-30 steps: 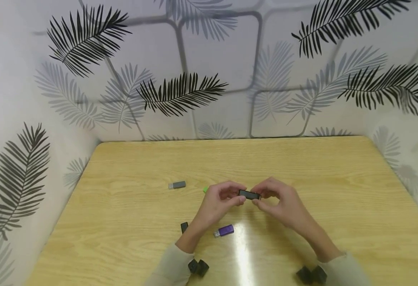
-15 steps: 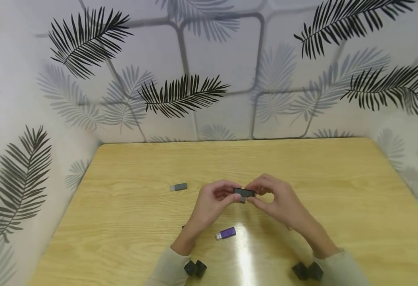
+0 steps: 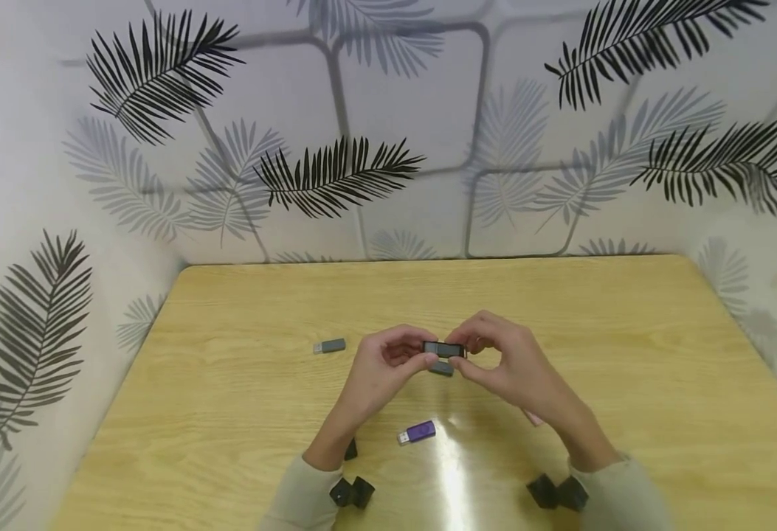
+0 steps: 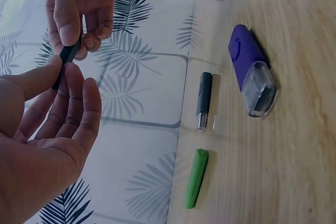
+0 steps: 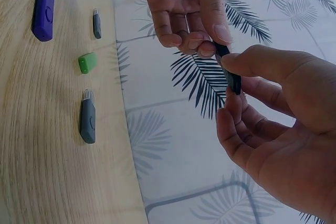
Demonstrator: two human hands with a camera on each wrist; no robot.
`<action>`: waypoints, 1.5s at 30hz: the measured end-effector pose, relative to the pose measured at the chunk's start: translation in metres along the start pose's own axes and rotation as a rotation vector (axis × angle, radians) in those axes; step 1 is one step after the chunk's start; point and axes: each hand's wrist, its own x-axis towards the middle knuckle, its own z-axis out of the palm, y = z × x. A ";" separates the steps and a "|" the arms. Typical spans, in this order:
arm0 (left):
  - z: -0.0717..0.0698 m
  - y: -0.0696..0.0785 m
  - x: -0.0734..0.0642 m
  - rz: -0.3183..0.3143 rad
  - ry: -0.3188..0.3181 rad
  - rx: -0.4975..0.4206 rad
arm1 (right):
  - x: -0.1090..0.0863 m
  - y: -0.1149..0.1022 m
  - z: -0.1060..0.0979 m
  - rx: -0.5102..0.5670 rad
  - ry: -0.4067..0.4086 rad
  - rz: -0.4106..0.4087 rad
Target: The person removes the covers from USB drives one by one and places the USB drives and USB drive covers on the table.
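Observation:
Both hands hold one black USB flash drive [image 3: 444, 349] in the air over the middle of the table. My left hand [image 3: 387, 369] pinches its left end between thumb and fingers, and my right hand [image 3: 511, 361] pinches the right end. From the left wrist, the drive [image 4: 68, 56] shows as a thin dark bar between the two sets of fingertips. Its right end [image 5: 234, 82] sits under the right thumb in the right wrist view. Below it on the table, a dark grey flash drive [image 3: 442, 368] shows between the hands.
A grey flash drive [image 3: 330, 346] lies left of the hands, and a purple one [image 3: 418, 433] lies nearer. The wrist views show a green drive [image 4: 197, 179]. A pink item [image 3: 532, 417] and a black one [image 3: 351, 449] are partly hidden by the forearms. A patterned wall borders the table.
Both hands have moved left and slightly away with the black flash drive. The grey drive below it and the pink item have come into sight, while the green one has become hidden in the head view.

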 end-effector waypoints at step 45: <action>-0.010 0.007 -0.001 0.087 -0.076 -0.013 | -0.003 -0.002 -0.007 0.028 -0.004 -0.158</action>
